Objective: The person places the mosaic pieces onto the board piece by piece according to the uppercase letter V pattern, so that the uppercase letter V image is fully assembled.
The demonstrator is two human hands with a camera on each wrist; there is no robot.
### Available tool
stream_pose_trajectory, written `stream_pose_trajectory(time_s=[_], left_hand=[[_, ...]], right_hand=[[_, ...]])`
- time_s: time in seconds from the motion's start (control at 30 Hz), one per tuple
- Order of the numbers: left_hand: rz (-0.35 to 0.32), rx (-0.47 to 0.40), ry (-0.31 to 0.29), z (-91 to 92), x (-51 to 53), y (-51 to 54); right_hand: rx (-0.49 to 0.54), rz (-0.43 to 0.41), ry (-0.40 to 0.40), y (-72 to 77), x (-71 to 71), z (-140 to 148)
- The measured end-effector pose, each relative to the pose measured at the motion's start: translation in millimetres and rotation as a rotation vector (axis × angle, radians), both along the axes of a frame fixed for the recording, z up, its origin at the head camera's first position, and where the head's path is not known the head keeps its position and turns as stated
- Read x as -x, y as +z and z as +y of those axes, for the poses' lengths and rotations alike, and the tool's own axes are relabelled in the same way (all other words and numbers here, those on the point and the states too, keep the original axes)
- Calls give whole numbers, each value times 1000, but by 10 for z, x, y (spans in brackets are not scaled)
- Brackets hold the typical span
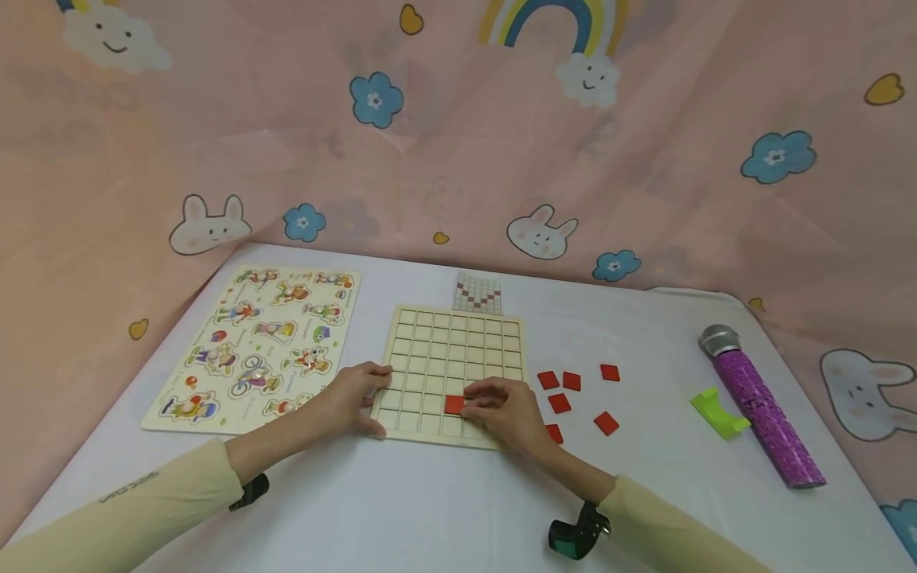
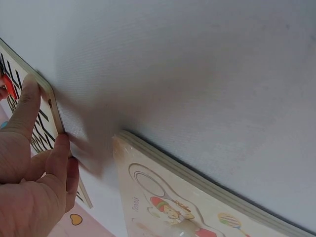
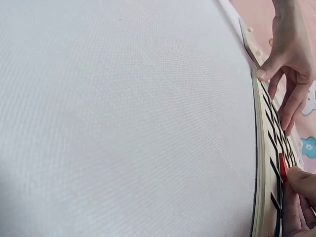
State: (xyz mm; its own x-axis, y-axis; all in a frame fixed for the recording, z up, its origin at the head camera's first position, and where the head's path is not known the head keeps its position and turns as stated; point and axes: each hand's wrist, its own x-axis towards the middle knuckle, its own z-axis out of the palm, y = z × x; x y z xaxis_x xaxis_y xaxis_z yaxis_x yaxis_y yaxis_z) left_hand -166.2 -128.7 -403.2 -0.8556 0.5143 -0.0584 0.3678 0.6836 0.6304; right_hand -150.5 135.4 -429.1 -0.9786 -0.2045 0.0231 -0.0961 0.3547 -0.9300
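Over lower squares of a pale wooden grid board (image 1: 458, 342), the right hand (image 1: 505, 410) pinches a small red square tile (image 1: 454, 405). The left hand's (image 1: 351, 402) grip is wide, touching the board's left edge. Lettering on the beige left sleeve (image 1: 158, 485) is unreadable. Leftward, a wooden puzzle board (image 1: 279, 358) holds colourful figures.

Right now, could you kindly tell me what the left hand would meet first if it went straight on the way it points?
Most likely the grid board, whose left edge the left hand touches, so it would push there straight away.
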Motion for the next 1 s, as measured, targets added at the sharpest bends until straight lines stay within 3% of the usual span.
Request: stream_pose_trajectory(time_s=[0.37,0.67,0.9,1.0], left_hand=[[1,2,0,15,7,-11],[16,15,4,5,0,-16],[8,5,0,12,-5,-7],[4,3,1,7,-7,-2]], right_hand=[[62,-36,-5,40,-15,73],[92,-52,3,73,-61,482],[-26,-50,-78,100,-64,995],[-92,-37,-63,122,-40,1227]])
